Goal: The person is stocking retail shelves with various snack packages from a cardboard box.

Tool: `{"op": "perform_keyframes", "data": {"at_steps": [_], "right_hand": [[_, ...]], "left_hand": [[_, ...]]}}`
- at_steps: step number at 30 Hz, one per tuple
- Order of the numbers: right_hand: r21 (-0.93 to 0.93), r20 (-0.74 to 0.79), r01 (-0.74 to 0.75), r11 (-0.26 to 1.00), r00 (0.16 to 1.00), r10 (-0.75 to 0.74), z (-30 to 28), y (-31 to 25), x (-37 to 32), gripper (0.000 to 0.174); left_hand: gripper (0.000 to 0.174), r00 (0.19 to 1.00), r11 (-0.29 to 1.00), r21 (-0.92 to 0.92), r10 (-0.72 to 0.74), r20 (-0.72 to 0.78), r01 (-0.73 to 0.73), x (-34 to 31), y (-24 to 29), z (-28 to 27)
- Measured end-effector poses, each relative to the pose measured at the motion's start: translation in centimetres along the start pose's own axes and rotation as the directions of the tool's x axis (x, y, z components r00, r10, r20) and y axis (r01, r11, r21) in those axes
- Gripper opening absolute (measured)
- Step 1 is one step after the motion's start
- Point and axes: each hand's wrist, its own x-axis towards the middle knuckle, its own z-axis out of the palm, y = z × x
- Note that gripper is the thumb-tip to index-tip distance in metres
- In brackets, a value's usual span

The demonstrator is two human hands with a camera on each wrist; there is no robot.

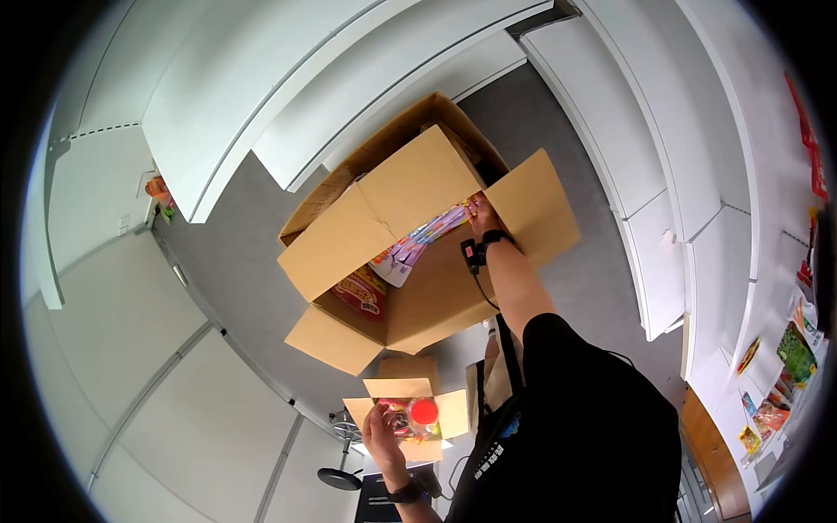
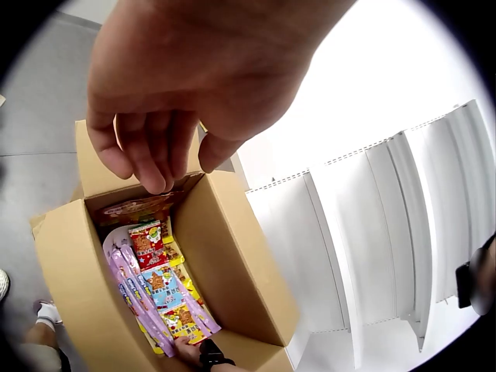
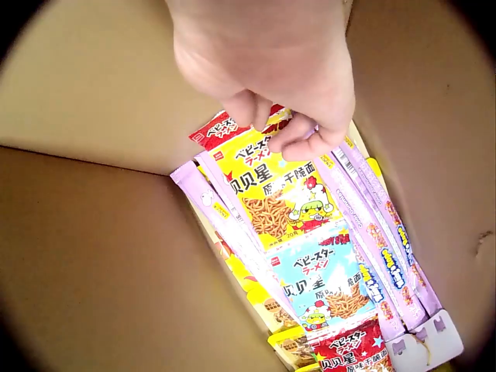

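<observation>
Inside the large cardboard box, my right hand reaches down beside an inner wall. Its curled fingers pinch the top end of a row of crispy noodle snack packets, red, yellow and blue. Long purple stick packs lie along both sides of that row, with the thumb and finger close over them. My left hand hangs in the air by the small box, its fingers loosely bent and holding nothing. In the left wrist view the packets lie flat in the large box.
Red and yellow snack bags lie at the large box's other end. A small cardboard box holds a red-lidded jar and other items. White shelving stands beyond, and packaged snacks sit on the right. The large box's flaps stick outward.
</observation>
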Motion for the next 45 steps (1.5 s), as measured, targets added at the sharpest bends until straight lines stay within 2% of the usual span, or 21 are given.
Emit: {"op": "perform_keyframes", "data": {"at_steps": [2,5,7,10,11,13,19,26,32,37,40,43,45], "right_hand": [[0.043,-0.092,-0.043,0.998,0.995,0.047,1.0,-0.7,-0.4,0.018],[0.049,-0.058,-0.096,0.994,0.993,0.099,1.3,-1.9,-1.8,0.014],[0.097,-0.01,-0.071,0.993,0.997,0.072,1.0,-2.0,-2.7,0.015],[0.093,-0.043,-0.086,0.992,0.995,0.09,1.2,-2.0,-5.9,0.014],[0.073,-0.125,-0.112,0.991,0.985,0.121,1.5,-1.9,-6.7,0.006],[0.054,-0.096,-0.136,0.989,0.985,0.14,1.6,-2.2,-9.9,0.014],[-0.008,-0.023,-0.1,0.995,0.995,0.1,0.9,-2.2,-17.5,0.01],[0.099,0.203,-0.103,0.99,0.976,0.082,-0.8,-2.0,-25.2,0.009],[0.03,0.286,-0.025,0.999,0.958,0.015,-1.0,-2.4,-31.2,0.012],[0.028,0.421,0.071,0.997,0.904,-0.076,-1.4,-3.8,-36.3,0.011],[-0.015,0.527,0.175,0.984,0.838,-0.141,-1.8,-5.3,-39.6,0.013],[-0.122,0.555,0.322,0.939,0.806,-0.204,-2.3,-7.2,-43.6,0.016],[-0.088,0.607,0.397,0.914,0.749,-0.267,-2.6,-8.3,-45.9,0.016]], "left_hand": [[0.027,1.0,1.0,0.001,-0.006,0.006,0.006,-0.1,0.0,-0.3],[0.027,0.999,1.0,-0.011,0.024,0.024,-0.024,-0.4,-0.2,-0.4],[0.026,1.0,1.0,-0.03,0.007,-0.013,-0.007,-0.7,-0.3,0.1],[0.026,0.999,0.996,-0.069,0.048,0.003,-0.047,-0.4,-1.4,-0.5],[0.026,0.998,0.995,-0.081,0.059,0.022,-0.057,-0.3,-1.5,-0.6],[0.027,0.994,0.991,-0.101,0.092,0.06,-0.086,-0.1,-1.5,-0.7],[0.027,0.953,0.957,-0.211,0.238,0.188,-0.198,-1.1,0.3,-1.7],[0.026,0.913,0.92,-0.225,0.363,0.189,-0.319,-2.9,-0.7,-6.4],[0.028,0.904,0.902,-0.281,0.386,0.186,-0.327,-4.3,-3.5,-10.9],[0.033,0.877,0.895,-0.278,0.416,0.24,-0.348,-4.3,-5.6,-14.1],[0.033,0.857,0.886,-0.291,0.438,0.273,-0.36,-4.3,-5.9,-15.0],[0.032,0.829,0.876,-0.292,0.466,0.309,-0.383,-4.6,-5.9,-15.0],[0.03,0.814,0.873,-0.3,0.474,0.337,-0.384,-5.0,-5.7,-14.6]]}}
